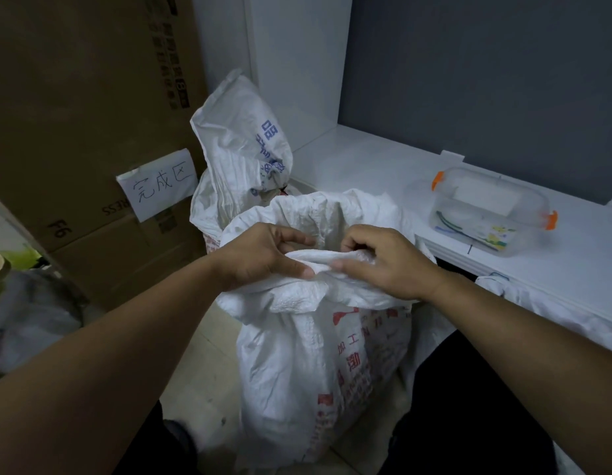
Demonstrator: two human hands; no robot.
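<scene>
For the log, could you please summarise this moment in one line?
sack: upright | left hand: pinches its rim | right hand: pinches its rim

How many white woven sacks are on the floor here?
2. The red-printed sack stands nearest, its mouth held by the left hand and right hand. The blue-printed sack stands just behind it, by the cardboard boxes. White fabric under the counter may be another.

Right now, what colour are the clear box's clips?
Orange; the clips show best in head view.
</scene>
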